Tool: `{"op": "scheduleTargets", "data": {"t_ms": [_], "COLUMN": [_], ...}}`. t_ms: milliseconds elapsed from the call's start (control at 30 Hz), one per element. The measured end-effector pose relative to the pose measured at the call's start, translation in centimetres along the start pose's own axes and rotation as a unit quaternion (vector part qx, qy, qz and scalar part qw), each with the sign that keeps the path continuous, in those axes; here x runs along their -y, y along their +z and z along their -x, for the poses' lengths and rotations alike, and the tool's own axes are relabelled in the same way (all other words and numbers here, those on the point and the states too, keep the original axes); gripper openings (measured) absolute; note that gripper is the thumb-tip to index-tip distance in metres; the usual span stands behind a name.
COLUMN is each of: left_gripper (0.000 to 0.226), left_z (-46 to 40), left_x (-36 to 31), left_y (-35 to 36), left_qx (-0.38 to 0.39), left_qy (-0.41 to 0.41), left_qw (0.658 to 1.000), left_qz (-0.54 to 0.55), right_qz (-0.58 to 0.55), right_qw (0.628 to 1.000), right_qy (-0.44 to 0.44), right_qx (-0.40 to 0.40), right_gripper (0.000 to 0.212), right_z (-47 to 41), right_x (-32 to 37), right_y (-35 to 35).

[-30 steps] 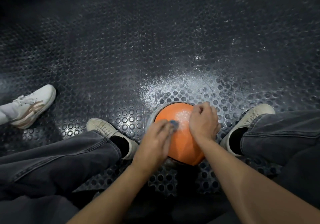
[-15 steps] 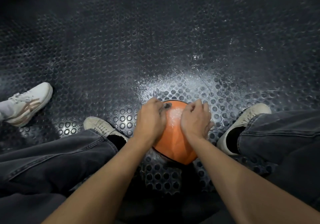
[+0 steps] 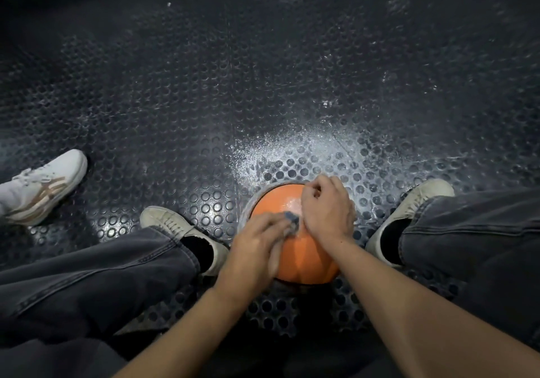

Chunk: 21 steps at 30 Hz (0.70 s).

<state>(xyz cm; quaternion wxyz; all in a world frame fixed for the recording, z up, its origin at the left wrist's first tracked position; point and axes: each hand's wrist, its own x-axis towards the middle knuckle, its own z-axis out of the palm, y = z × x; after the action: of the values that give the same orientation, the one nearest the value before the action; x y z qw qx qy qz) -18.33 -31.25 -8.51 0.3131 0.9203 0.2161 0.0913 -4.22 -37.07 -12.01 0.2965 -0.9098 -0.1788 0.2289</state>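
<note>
The left hand's fingertips (image 3: 282, 222) lay flat and close together, pressing a small blue-grey pad (image 3: 292, 220) against the upper face of the orange ball (image 3: 306, 256); the left hand (image 3: 257, 249) looked smeared with motion, so I could not make out the thumb. Just beside the pad, the right hand's fingers (image 3: 317, 186) were curled in on themselves, the right hand (image 3: 328, 212) resting knuckles-down on the top of the ball and covering its right shoulder; between the two hands showed a pale dusty patch (image 3: 292, 202) on the orange skin.

The ball sat on the floor (image 3: 175, 100), a dark rubber sheet of raised round studs, right between the person's feet; a grey rim (image 3: 248, 211) edged its left side. Both forearms crossed over its near half and hid where it met the ground.

Beyond the ball a fan of white powder (image 3: 298, 146) lay over the studs. To either side stood a worn beige shoe, the left shoe (image 3: 175, 227) and the right shoe (image 3: 415, 202), each under a dark grey trouser leg (image 3: 96, 269); well apart on the far left a white trainer (image 3: 46, 186) with tan stripes pointed inward, someone else's foot.

Counted: two hands, one ball, one pad, two beige shoes, one white trainer, two trouser legs.
</note>
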Motion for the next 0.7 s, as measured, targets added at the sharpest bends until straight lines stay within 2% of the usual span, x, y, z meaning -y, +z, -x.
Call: {"op": "scheduleTargets", "data": {"t_ms": [67, 200, 233, 367, 433, 533, 633, 700], "left_gripper": [0.023, 0.021, 0.021, 0.021, 0.02, 0.021, 0.019, 0.019], "left_z": [-0.1, -4.8, -4.4, 0.3, 0.0, -3.0, -6.6, -6.2], "left_x": [0.2, 1.1, 1.1, 0.6, 1.1, 1.2, 1.5, 1.5], "left_y": [0.2, 0.5, 0.4, -0.7, -0.8, -0.7, -1.0, -1.3], "left_qx": [0.006, -0.049, -0.048, 0.007, 0.015, 0.001, -0.006, 0.008], "left_qy": [0.023, -0.122, -0.119, -0.002, 0.008, -0.045, -0.162, -0.172], "left_qw": [1.0, 0.991, 0.992, 1.0, 1.0, 0.999, 0.986, 0.984], "left_qz": [0.005, -0.015, -0.01, 0.017, 0.016, 0.027, 0.025, 0.034], "right_qz": [-0.018, -0.015, -0.006, 0.037, 0.025, -0.035, -0.049, -0.057], "right_qw": [0.999, 0.998, 0.999, 0.998, 0.996, 0.994, 0.994, 0.992], "right_qy": [-0.03, -0.051, -0.046, 0.007, 0.059, 0.09, 0.087, 0.099], "right_qx": [0.022, 0.023, 0.015, -0.056, -0.063, -0.043, -0.05, -0.05], "right_gripper": [0.015, 0.008, 0.007, 0.016, 0.023, 0.024, 0.025, 0.024], "right_z": [-0.5, 0.6, 0.8, -0.5, -0.5, 1.1, 1.3, 0.8], "right_x": [-0.4, -0.8, -0.7, -0.3, -0.3, -0.2, 0.0, -0.2], "right_y": [-0.3, -0.3, -0.3, -0.6, -0.5, 0.2, 0.6, 0.4]}}
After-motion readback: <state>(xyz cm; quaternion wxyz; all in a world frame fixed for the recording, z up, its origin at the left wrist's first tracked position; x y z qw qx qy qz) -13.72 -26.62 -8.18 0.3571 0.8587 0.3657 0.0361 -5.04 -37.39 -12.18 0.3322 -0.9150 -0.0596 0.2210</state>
